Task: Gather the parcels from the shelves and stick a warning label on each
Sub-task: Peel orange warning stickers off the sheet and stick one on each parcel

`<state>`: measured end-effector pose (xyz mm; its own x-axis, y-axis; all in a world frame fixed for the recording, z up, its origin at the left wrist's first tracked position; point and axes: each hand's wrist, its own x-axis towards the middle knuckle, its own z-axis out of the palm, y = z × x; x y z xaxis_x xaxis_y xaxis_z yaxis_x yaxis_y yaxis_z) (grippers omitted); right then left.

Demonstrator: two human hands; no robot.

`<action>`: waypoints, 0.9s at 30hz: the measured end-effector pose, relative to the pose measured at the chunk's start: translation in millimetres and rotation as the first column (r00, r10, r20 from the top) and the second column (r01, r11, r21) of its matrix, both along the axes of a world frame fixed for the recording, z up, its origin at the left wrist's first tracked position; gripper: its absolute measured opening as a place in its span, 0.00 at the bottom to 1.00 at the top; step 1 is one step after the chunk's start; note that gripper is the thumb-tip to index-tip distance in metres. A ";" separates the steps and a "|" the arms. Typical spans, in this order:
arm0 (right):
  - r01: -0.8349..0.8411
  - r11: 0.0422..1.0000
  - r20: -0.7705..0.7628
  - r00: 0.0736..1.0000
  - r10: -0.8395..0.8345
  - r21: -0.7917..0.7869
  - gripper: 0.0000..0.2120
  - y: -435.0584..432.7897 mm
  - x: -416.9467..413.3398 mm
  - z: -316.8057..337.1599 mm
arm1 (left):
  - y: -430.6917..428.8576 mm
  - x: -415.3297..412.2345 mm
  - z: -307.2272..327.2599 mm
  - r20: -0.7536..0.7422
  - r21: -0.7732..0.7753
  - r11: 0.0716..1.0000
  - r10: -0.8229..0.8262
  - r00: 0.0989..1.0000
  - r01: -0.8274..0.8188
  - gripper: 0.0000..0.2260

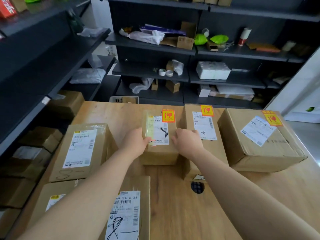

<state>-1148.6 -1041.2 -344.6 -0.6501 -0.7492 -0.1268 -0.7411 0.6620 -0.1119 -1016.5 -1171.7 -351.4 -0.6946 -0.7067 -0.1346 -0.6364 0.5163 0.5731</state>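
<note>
A small cardboard parcel (160, 153) stands in the middle of the wooden table (181, 205), with an orange warning label (168, 115) on its far top corner. My left hand (136, 141) grips its left side and my right hand (186, 140) holds its right side. Two parcels to the right, a tall one (202, 153) and a wide one (259, 146), also carry orange labels (207, 110) (272, 118). A parcel at the left (83, 149) and two near ones (131, 210) (52, 198) show only white shipping labels.
Black shelving (150, 44) runs along the back and left walls, holding bags, small boxes, tape rolls (165, 72) and a white foam block (213, 70). More cardboard boxes (41, 137) sit on the low left shelves. A round cable hole (197, 187) opens in the tabletop.
</note>
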 end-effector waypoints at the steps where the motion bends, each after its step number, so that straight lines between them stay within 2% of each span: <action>1: -0.025 0.999 -0.050 0.998 0.027 0.041 0.09 -0.7 -0.7 -3.3 | 0.6 -0.3 -3.8 0.011 0.007 1.000 -0.007 1.000 0.007 0.11; 5: -0.081 0.992 -0.164 0.982 0.096 0.098 0.06 1.3 2.2 -5.7 | 3.7 -2.7 -7.0 0.044 -0.046 0.998 -0.042 0.998 0.044 0.11; 8: -0.107 0.990 -0.178 0.977 0.121 0.089 0.04 4.3 5.3 -3.3 | 6.4 -0.6 2.0 0.053 -0.110 0.991 -0.074 0.996 0.080 0.13; 11: -0.139 0.988 -0.180 0.972 0.150 0.073 0.07 11.1 13.2 9.5 | 15.0 10.7 18.2 0.043 -0.194 0.974 -0.110 0.993 0.117 0.14; 17: -0.229 0.967 -0.089 0.972 0.219 -0.113 0.14 50.5 59.8 38.5 | 58.3 76.1 54.4 0.062 -0.380 0.909 -0.160 0.985 0.172 0.16; 20: -0.303 0.945 -0.040 0.953 0.300 -0.121 0.15 75.6 93.0 40.1 | 89.4 122.6 56.0 0.144 -0.421 0.892 -0.115 0.983 0.166 0.18; 22: -0.346 0.929 -0.010 0.938 0.348 -0.133 0.14 90.8 115.7 37.2 | 109.8 154.2 50.4 0.210 -0.429 0.892 -0.051 0.976 0.139 0.16; 27: -0.401 0.910 0.098 0.907 0.410 -0.100 0.14 121.1 169.1 16.7 | 150.6 214.8 22.9 0.400 -0.432 0.896 0.088 0.912 0.102 0.15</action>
<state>-979.5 -920.1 -327.8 -0.2723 -0.9554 -0.1143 -0.9231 0.2929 -0.2491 -801.7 -1021.1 -328.5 -0.6527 -0.7532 -0.0815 -0.7549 0.6557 -0.0138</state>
